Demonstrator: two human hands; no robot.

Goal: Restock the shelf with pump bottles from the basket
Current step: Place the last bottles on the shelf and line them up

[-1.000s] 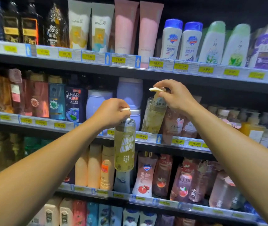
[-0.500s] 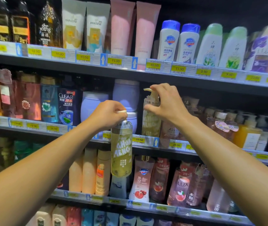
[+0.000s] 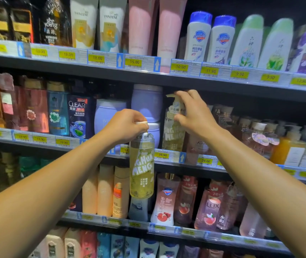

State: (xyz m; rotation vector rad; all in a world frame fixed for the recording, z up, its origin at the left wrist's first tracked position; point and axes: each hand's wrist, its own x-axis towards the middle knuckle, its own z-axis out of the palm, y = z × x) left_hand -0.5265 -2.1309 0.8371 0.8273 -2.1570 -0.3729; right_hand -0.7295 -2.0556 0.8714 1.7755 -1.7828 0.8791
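Observation:
Two clear yellow-green pump bottles are in view. My left hand (image 3: 125,126) grips the pump head of one pump bottle (image 3: 142,168), which hangs upright in front of the middle shelf's edge (image 3: 169,157). The second pump bottle (image 3: 172,133) stands upright on the middle shelf, right of the lilac jars. My right hand (image 3: 193,114) is closed around its neck and pump head. The basket is out of view.
Stacked lilac jars (image 3: 146,103) stand left of the shelved bottle; pink and orange pump bottles (image 3: 286,148) fill the shelf to its right. Tubes and white bottles line the top shelf (image 3: 148,75). Pink and peach bottles crowd the lower shelf (image 3: 167,229).
My right hand has set its bottle upright deeper on the middle shelf and stays on its pump. My left hand still holds the other bottle at about the same height.

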